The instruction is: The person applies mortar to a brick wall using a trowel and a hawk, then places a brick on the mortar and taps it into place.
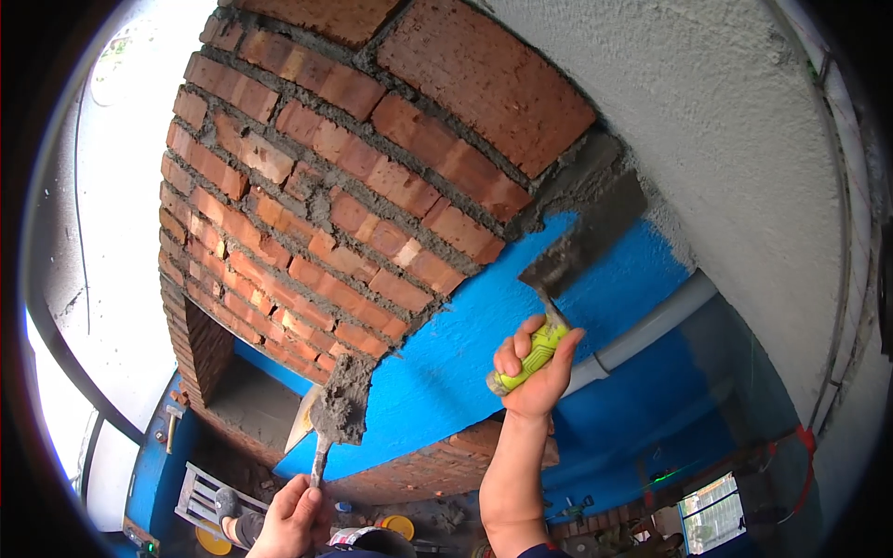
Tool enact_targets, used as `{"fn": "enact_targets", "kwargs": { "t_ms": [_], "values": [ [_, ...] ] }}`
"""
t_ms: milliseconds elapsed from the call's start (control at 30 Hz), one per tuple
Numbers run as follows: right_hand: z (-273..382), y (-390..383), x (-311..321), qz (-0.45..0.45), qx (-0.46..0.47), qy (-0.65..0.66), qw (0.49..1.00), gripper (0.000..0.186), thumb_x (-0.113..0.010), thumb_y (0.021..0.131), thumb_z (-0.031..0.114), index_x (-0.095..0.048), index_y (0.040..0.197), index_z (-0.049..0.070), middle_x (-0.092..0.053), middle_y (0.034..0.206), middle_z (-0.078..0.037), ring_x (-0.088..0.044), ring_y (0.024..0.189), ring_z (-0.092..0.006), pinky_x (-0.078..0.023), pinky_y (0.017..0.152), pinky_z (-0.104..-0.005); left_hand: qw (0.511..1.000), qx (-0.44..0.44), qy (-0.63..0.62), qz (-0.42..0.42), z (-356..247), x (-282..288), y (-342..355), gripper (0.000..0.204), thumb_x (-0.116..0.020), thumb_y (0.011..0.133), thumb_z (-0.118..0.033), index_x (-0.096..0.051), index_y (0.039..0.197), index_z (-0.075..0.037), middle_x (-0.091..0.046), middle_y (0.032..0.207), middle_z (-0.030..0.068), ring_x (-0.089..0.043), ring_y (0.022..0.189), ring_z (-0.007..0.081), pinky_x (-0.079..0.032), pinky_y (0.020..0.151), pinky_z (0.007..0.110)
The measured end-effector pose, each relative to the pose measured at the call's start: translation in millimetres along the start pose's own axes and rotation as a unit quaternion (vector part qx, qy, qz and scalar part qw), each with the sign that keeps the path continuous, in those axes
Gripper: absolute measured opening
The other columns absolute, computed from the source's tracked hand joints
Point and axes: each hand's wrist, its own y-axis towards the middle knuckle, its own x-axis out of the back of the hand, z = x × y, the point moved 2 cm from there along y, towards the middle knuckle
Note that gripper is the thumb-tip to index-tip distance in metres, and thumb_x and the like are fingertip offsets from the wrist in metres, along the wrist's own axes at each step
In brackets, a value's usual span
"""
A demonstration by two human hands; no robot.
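My right hand is closed around the yellow-green handle of a trowel, raised at the end of the brickwork. Its long grey blade lies along wet mortar beside the large top brick. Lower left, my left hand grips the thin handle of a second trowel. A lump of grey mortar sits on that one and hides most of its blade. Between and above my hands stands the red brick wall, with rough mortar joints; the loaded trowel is near its lower edge.
A rough grey wall rises on the right. Behind the brickwork is a blue wall with a grey pipe along it. Below are a white slatted stool, a hammer and a yellow bucket.
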Motion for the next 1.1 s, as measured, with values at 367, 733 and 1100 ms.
{"fn": "enact_targets", "kwargs": {
  "t_ms": [367,733,1100],
  "values": [
    [-4.5,34.1,-51.7,0.116,-0.041,0.06,0.991,0.063,-0.031,0.087,0.069,-0.054,0.087,0.009,-0.048,0.064,0.001,-0.044,0.043,-0.0109,-0.036,0.042,-0.0255,0.999,-0.011,0.011,-0.032,1.6,2.7,-0.5,0.025,-0.049,0.094,-0.032,-0.047,0.097,-0.008,-0.041,0.064,0.0023,-0.036,0.045,0.0113,-0.03,0.04,0.024],
    [-19.0,32.2,-67.4,0.206,-0.08,0.155,0.963,0.064,-0.03,0.087,0.069,-0.053,0.087,0.009,-0.049,0.068,0.001,-0.041,0.042,-0.0096,-0.034,0.043,-0.0259,0.999,-0.027,0.006,-0.046,1.8,10.3,-0.3,0.022,-0.049,0.095,-0.03,-0.047,0.094,-0.008,-0.041,0.062,0.002,-0.035,0.042,0.0108,-0.028,0.038,0.024],
    [-42.0,1.1,-50.9,0.241,-0.113,0.186,0.946,0.064,-0.029,0.088,0.067,-0.052,0.089,0.007,-0.047,0.066,-0.001,-0.041,0.042,-0.0102,-0.033,0.043,-0.0248,0.998,-0.019,0.034,-0.04,-2.7,9.9,-5.4,0.013,-0.045,0.097,-0.024,-0.046,0.089,-0.013,-0.039,0.064,-0.0033,-0.033,0.048,0.0057,-0.025,0.04,0.02]
  ]
}}
